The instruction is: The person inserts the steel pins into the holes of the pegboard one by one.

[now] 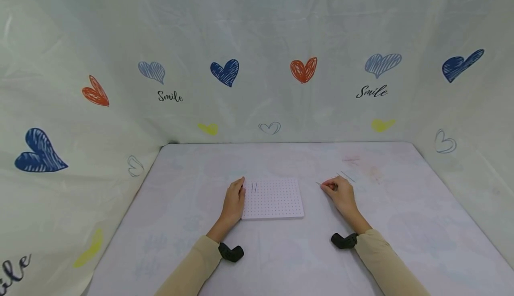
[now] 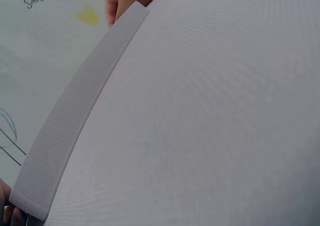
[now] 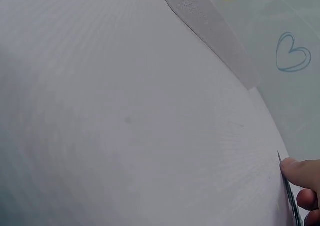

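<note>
A white board [image 1: 274, 200] dotted with rows of small holes lies on the table, and two thin dark needles [image 1: 254, 187] stand upright near its back left corner. Along the board's left edge rests my left hand [image 1: 233, 202], fingers against its side. In the left wrist view the board's front side [image 2: 75, 105] shows, with fingertips at its lower left end. My right hand [image 1: 340, 194], off to the right of the board, pinches a thin pointed needle [image 3: 289, 191] between thumb and fingers. Its tip points left toward the board in the head view.
More thin needles [image 1: 347, 177] lie on the table just behind my right hand. Faint reddish stains [image 1: 367, 166] mark the white tabletop [image 1: 192, 260] farther right. A white curtain [image 1: 257, 28] printed with hearts hangs along the back and sides.
</note>
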{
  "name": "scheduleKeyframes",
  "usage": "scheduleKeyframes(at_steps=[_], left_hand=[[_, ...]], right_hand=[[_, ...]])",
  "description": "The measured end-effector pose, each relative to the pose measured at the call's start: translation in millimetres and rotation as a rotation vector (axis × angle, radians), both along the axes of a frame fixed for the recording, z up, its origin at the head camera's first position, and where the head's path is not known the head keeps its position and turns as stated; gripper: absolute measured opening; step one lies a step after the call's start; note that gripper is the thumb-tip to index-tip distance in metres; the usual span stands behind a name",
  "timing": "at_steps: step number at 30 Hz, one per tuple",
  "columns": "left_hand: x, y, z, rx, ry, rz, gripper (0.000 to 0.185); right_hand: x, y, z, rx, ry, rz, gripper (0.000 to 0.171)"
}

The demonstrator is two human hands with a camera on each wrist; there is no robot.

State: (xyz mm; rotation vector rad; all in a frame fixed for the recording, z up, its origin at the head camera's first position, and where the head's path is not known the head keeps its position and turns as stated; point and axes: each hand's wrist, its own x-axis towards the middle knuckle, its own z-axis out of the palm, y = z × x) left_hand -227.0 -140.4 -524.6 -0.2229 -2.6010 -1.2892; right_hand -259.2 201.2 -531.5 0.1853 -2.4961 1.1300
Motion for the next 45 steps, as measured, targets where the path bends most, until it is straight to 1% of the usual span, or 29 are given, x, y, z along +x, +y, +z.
scheduleKeyframes(at_steps=[3, 7, 13, 17, 25, 34, 41, 45], left_hand=[[-0.6, 0.5, 0.3, 0.001, 0.000, 0.003, 0.041], [-1.1, 0.2, 0.3, -0.001, 0.001, 0.005, 0.042], [-0.1, -1.2, 0.8, 0.008, -0.001, -0.007, 0.042], [-0.6, -1.3, -0.9, 0.019, -0.009, -0.012, 0.042], [0.0, -0.5, -1.7, 0.016, -0.013, -0.009, 0.042], [-0.7, -0.1, -1.6, 0.016, -0.010, -0.010, 0.042], [-0.1, -0.1, -0.7, 0.015, -0.014, -0.005, 0.042], [-0.2, -0.3, -1.0, 0.020, -0.009, -0.010, 0.042]], right_hand=[[-0.4, -0.5, -0.2, 0.011, 0.000, -0.002, 0.008], [-0.6, -1.8, 0.7, 0.018, -0.024, -0.006, 0.007], [-0.2, -3.7, 2.0, 0.034, -0.054, 0.016, 0.007], [0.6, -4.8, 1.7, 0.036, -0.065, 0.025, 0.008], [1.8, -8.0, 0.8, 0.058, -0.020, 0.036, 0.007], [4.2, -11.0, 7.5, 0.055, -0.050, 0.038, 0.007], [4.0, -16.3, 10.5, 0.039, -0.019, 0.074, 0.006], [4.1, -19.1, 12.5, 0.010, -0.077, 0.109, 0.009]])
